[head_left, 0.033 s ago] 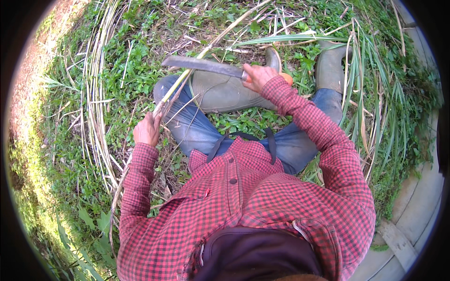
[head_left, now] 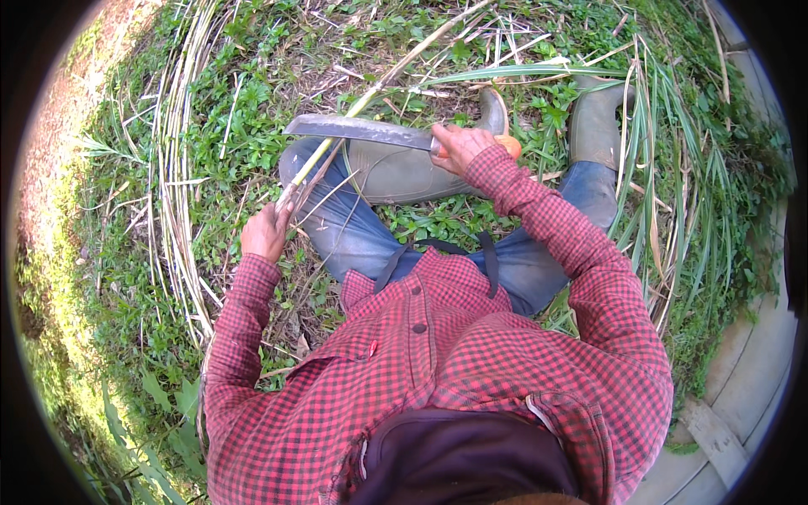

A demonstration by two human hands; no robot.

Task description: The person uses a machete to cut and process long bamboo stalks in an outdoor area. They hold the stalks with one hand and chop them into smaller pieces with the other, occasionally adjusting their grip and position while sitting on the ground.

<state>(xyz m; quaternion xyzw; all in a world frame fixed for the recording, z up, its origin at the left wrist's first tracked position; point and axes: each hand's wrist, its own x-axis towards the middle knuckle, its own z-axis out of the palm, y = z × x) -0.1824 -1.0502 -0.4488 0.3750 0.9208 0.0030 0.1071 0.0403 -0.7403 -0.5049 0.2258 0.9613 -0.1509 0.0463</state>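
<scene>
My left hand (head_left: 263, 231) is closed round the lower end of a long pale yellow-green stalk (head_left: 396, 70), which slants up and away across my bent leg. Dry brown strips of leaf hang from the stalk beside that hand. My right hand (head_left: 459, 148) grips the orange handle of a machete (head_left: 370, 130). Its dark blade points left and lies across the stalk near my knee; whether the edge touches the stalk, I cannot tell. Part of the handle is hidden by my fingers.
Long peeled stalks (head_left: 174, 143) lie in a curved bundle on the left. Green and dry long leaves (head_left: 665, 168) are heaped at the right. My rubber boots (head_left: 404, 168) rest on weedy ground strewn with cut bits, and a pale paneled surface (head_left: 741, 362) borders the right.
The machete has shifted slightly left and toward me along the stalk, with my right hand moving along with it. My left hand stays nearly in place, still holding the stalk.
</scene>
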